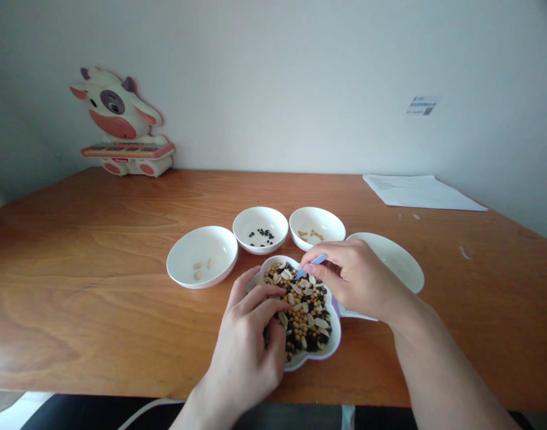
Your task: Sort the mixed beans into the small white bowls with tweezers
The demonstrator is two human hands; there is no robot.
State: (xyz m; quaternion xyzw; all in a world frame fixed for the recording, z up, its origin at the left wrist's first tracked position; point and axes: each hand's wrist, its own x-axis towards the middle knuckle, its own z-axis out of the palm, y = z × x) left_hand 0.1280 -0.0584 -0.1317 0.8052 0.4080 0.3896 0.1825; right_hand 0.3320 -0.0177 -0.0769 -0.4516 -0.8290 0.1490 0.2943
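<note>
A white flower-shaped dish (pixel 335 346) with a purple outer side holds a mix of peanuts, black beans and small yellow beans. My left hand (pixel 251 334) lies over the dish's left side, fingers bent and apart. Its fingertips reach over the mix; whether they touch it I cannot tell. Above the far edge of the dish, my right hand (pixel 352 275) pinches a slim light-purple plastic tool (pixel 317 259), its tip down by the peanuts. The exact kind of tool is not clear, as the fingers cover part of it.
Behind the dish stand white bowls: one with a few peanuts (pixel 202 239), one with black beans (pixel 261 215), one with yellow beans (pixel 317 215). A white plate (pixel 403 260) is partly behind my right hand. Papers (pixel 421 191) and a cow toy keyboard (pixel 125 125) lie farther back.
</note>
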